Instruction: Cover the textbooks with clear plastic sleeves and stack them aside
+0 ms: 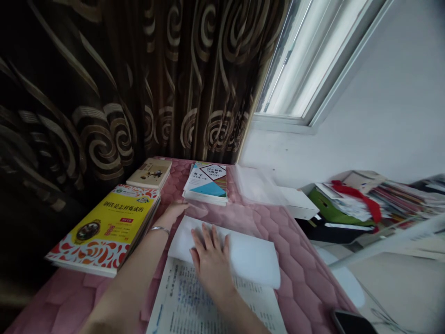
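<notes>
A booklet with printed pages (187, 292) lies on the pink quilted cover, and a blank white flap (250, 255) is folded across its upper part. Pressed flat on that flap, my right hand (212, 260) has its fingers spread and holds nothing. My left hand (175, 211), with a silver bracelet (160, 228) at the wrist, reaches past the booklet's top left corner. Its fingers are blurred beside a faint see-through sheet (232, 218), so I cannot tell whether they grip it. Another translucent sheet (259, 185) lies farther back to the right.
A yellow-covered book (114, 218) lies at left, with a tan book (149, 172) behind it. A stack of white-and-blue booklets (206, 181) sits at the back. A phone (352, 321) rests near the right edge. Papers in a green holder (327, 208) stand beyond; a patterned curtain (174, 83) hangs behind.
</notes>
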The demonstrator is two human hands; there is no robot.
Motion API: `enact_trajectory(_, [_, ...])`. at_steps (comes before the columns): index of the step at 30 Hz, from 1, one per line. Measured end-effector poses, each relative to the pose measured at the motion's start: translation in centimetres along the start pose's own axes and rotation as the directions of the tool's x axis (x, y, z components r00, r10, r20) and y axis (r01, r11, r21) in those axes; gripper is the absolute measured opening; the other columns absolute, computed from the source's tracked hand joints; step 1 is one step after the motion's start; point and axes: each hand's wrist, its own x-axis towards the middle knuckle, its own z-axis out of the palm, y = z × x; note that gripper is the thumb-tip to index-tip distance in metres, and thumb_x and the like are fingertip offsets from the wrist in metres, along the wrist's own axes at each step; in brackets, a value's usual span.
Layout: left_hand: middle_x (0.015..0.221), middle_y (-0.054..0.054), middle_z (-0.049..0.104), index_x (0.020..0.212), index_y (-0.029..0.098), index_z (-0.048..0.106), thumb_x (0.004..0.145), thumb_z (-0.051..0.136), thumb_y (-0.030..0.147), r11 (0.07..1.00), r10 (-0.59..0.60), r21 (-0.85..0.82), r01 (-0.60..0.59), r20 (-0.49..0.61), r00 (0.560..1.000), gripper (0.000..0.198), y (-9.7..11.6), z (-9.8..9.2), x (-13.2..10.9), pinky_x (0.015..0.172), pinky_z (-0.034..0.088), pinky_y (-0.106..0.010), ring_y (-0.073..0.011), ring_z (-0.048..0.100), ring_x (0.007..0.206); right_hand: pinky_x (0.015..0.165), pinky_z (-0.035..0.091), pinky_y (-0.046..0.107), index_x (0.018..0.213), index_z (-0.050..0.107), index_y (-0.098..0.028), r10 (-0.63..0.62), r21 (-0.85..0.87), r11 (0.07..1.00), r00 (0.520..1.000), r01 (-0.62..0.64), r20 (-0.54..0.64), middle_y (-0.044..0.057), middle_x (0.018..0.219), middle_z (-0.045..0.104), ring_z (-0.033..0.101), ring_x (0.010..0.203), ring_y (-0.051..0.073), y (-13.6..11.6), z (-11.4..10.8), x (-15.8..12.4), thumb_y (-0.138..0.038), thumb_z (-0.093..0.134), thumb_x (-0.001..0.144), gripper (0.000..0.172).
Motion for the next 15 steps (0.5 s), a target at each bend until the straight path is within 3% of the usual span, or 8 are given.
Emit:
enact_trajectory(4, [0.079,-0.001,0.071,0.084,0.017,0.061,0.076,0.067,0.04,0.992,0.117,-0.04,-0.116,0.032,0.993,0.025,0.1,-0.8,-2.0,0.074,0.051,-0.029,-0.0184,0.068,0.079,0.107,0.02,0.072,0.149,0.035,-0.033,-0.06,0.013,0.998,0.996,0.061,-0.059,0.007,0.157,0.029,0.025,0.143,0.04,-0.1,0.0,-0.4,-0.05,0.045,0.094,0.058])
enact_trajectory(7, [0.088,-0.004,0.074,0.097,0.019,0.059,0.078,0.063,0.05,0.975,0.167,-0.162,-0.151,0.087,0.982,0.037,-0.7,-1.5,-4.2,0.076,0.053,-0.033,-0.0218,0.07,0.083,0.106,0.019,0.074,0.15,0.031,-0.034,-0.082,0.028,0.996,0.994,0.084,-0.078,0.006,0.158,0.027,0.024,0.142,0.042,-0.4,0.4,-0.6,-0.051,0.046,0.093,0.062])
enact_trajectory(11, [0.095,-0.009,0.075,0.123,0.019,0.051,0.076,0.066,0.057,0.924,0.19,-0.363,-0.121,0.16,0.969,0.063,-2.0,-2.1,-6.7,0.08,0.053,-0.037,-0.0258,0.071,0.089,0.103,0.02,0.077,0.151,0.028,-0.034,-0.084,0.03,0.996,0.995,0.085,-0.051,0.006,0.158,0.026,0.026,0.141,0.044,-0.8,1.2,-1.0,-0.052,0.043,0.094,0.062])
enact_trajectory(15, [0.109,-0.012,0.073,0.137,0.018,0.044,0.078,0.068,0.05,0.892,0.179,-0.448,-0.062,0.222,0.958,0.071,-2.1,-2.4,-7.8,0.086,0.052,-0.04,-0.0274,0.07,0.096,0.103,0.021,0.077,0.151,0.029,-0.035,-0.068,0.023,0.997,0.997,0.069,-0.02,0.006,0.159,0.024,0.027,0.14,0.045,-1.0,1.4,-1.2,-0.051,0.042,0.094,0.06])
